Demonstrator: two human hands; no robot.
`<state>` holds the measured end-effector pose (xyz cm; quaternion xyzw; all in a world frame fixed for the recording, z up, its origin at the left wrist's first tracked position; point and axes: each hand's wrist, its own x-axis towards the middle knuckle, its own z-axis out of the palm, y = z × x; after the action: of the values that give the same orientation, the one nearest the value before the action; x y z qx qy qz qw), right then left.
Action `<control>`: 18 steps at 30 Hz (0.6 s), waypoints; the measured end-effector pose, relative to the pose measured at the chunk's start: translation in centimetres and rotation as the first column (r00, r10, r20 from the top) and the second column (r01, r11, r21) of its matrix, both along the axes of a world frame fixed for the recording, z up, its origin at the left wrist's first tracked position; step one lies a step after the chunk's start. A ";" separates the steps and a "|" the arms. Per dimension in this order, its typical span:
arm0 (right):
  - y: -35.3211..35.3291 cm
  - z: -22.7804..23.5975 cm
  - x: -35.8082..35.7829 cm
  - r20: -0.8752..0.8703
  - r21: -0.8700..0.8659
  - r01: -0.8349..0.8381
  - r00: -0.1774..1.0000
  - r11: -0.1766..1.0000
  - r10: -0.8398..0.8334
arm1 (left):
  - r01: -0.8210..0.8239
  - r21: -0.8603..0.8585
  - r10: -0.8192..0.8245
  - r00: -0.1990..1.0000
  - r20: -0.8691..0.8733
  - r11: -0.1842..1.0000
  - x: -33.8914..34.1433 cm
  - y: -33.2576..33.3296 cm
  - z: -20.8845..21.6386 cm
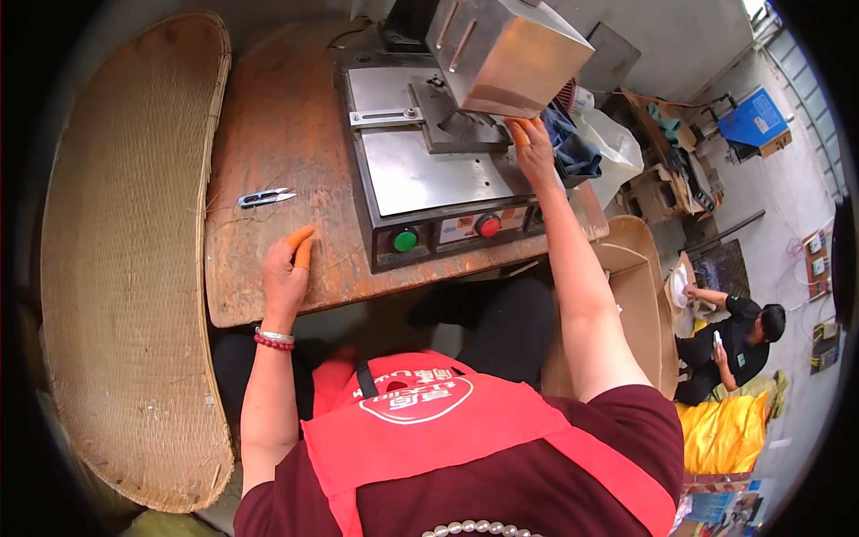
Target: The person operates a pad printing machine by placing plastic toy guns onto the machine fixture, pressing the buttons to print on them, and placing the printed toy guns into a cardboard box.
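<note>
My left hand is over the front of the wooden table, with orange covers on its thumb and forefinger. Those two tips come together in a pinch; anything between them is too small to make out. Thread snips lie on the wood beyond it. My right hand, also with orange finger covers, reaches to the right end of a dark metal plate on the bench machine. Its fingers are closed just under the machine's boxy metal head, and what they grip is hidden.
A large woven tray stands along the table's left side. Green and red buttons sit on the machine's front. Right of it are a bin with dark blue cloth and a cardboard box. Another person works at far right.
</note>
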<state>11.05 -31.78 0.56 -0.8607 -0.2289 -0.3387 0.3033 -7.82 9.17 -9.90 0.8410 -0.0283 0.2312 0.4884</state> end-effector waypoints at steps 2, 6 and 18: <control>-0.3 -0.2 2.4 -0.006 0.004 -0.089 0.996 0.996 0.089 | -0.006 -0.021 0.006 1.000 -0.008 1.000 0.1 -0.3 0.5; 0.6 -1.3 5.1 -0.136 -0.131 0.027 0.990 0.991 -0.045 | -0.034 0.083 0.038 0.998 -0.045 0.996 0.0 -0.9 2.1; 5.2 -1.7 0.7 0.155 -0.204 0.065 0.987 0.977 -0.034 | -0.302 0.513 0.250 0.953 0.171 0.803 -2.9 -2.8 0.8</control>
<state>11.75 -26.58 -1.10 -0.8650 -0.2639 -0.3845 0.1848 -10.68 6.36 -9.10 0.9264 0.0081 0.3224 0.1945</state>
